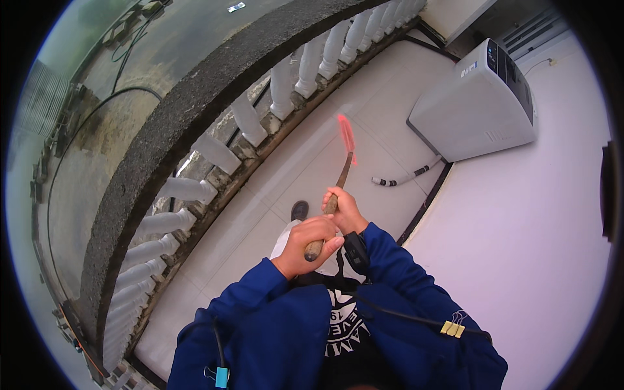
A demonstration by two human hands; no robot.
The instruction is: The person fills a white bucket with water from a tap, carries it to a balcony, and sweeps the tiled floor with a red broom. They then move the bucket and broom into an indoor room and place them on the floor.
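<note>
A long wooden handle (343, 173) runs from my hands down towards the floor. At its far end is a pink head (346, 134), of a broom or a mop; I cannot tell which. My left hand (308, 241) wraps the top of the handle, with its butt end poking out by the thumb. Further down the shaft, my right hand (345, 210) grips it from the right, close to the left hand. The pink head is over the pale tiled floor (312, 175), seemingly resting on it. A dark shoe (300, 210) shows just left of the handle.
A grey washing machine (468, 112) stands at the upper right, its grey drain hose (407, 180) lying on the tiles. To the left runs a balustrade with a rough concrete rail (161, 122) and white balusters (248, 119). A white wall (516, 229) borders the right.
</note>
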